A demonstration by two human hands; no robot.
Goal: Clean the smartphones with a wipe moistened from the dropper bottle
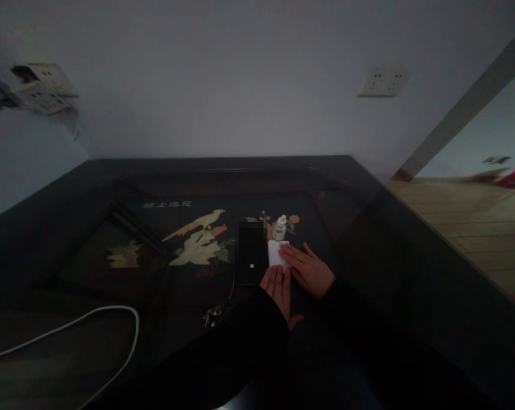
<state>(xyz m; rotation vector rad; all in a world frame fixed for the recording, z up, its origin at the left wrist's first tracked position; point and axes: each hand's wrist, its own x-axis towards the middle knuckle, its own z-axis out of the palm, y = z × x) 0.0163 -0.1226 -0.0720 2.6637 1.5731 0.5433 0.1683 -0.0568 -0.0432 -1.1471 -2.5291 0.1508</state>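
A small white rectangular piece, perhaps folded paper or cloth, lies flat on the dark tabletop. My left hand rests on its near edge, fingers stretched out and thumb apart. From the right, my right hand lies across its right side with fingers extended flat. Just beyond the white piece stands a small clear bottle with a white cap, upright. To the left of the white piece is a black phone-like rectangle, beside my left fingers.
The dark glossy table bears bird and flower pictures. A silvery charm on a thin cord lies near my left sleeve. A white cable loops at the left front. Wall sockets are behind; wooden floor shows at right.
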